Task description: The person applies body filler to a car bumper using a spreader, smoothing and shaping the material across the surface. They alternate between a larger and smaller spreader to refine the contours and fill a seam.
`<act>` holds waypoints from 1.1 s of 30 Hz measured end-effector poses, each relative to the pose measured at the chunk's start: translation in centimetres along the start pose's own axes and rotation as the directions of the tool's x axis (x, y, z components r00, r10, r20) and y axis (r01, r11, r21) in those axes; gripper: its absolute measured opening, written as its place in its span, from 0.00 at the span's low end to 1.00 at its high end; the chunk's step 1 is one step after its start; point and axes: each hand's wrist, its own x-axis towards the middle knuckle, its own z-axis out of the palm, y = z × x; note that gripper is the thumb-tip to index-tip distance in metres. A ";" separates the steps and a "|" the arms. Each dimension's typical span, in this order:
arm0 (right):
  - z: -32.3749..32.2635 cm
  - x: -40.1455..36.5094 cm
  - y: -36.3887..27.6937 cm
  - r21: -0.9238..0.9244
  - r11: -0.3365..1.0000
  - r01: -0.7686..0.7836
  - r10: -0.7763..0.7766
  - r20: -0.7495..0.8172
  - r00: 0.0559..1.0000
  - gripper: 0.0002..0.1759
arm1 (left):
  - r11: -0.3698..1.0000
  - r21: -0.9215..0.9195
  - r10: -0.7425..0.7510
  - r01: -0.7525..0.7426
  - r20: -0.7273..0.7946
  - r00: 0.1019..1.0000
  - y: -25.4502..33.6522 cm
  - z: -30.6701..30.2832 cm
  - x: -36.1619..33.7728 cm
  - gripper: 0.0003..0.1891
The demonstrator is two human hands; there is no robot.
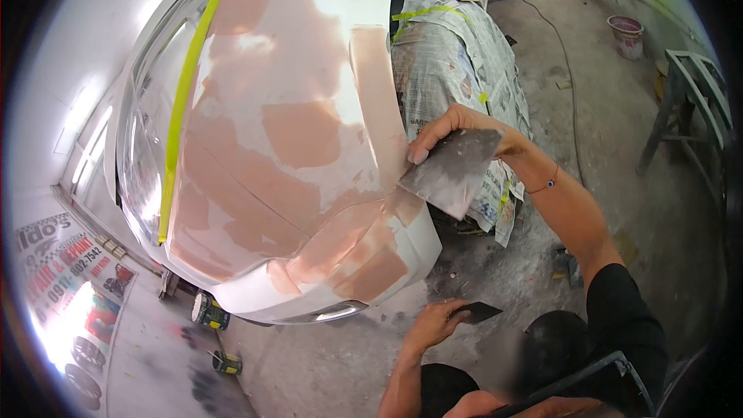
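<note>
A white car body (309,46) fills the view, with patches of pink filler (298,131) spread over it. My right hand (457,128) grips a wide grey spreader blade (451,170) whose edge rests against the panel's filler beside the wheel arch. A thin bracelet sits on that wrist. Lower down, my left hand (433,323) holds a small dark spreader (478,311) above the concrete floor, clear of the car. Yellow masking tape (182,116) runs along the headlight's edge.
Newspaper (453,54) taped in place covers the wheel. Two cans (209,313) (226,363) stand on the floor under the bumper. A bucket (627,35) and a metal stand (689,101) sit at the right, with a cable (569,70) across the floor. A printed sign (70,279) hangs at the left.
</note>
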 end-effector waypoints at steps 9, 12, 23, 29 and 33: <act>2.4 -0.9 -1.9 -0.319 0.934 0.161 -0.182 -0.037 0.983 0.18 | 0.998 0.054 0.035 -0.034 -0.012 0.999 0.0 0.1 0.1 0.14; 4.5 -1.7 -2.7 -0.325 0.942 0.080 -0.132 -0.141 0.981 0.18 | 0.998 0.065 0.022 -0.021 -0.012 1.000 -0.1 0.1 0.1 0.14; 8.0 -2.4 -3.9 -0.408 0.905 0.122 -0.185 -0.118 0.976 0.23 | 0.999 0.035 -0.029 0.028 0.036 0.999 0.4 -0.4 -0.1 0.17; 7.3 -4.1 -3.6 0.016 0.997 0.078 -0.058 -0.516 0.855 0.12 | 0.998 0.058 0.007 -0.007 0.008 1.000 0.1 -0.1 -0.5 0.16; 7.6 -4.6 -1.0 0.240 0.970 0.018 0.116 -0.533 0.838 0.12 | 0.998 0.045 0.030 -0.031 0.027 0.999 0.1 0.1 -0.3 0.16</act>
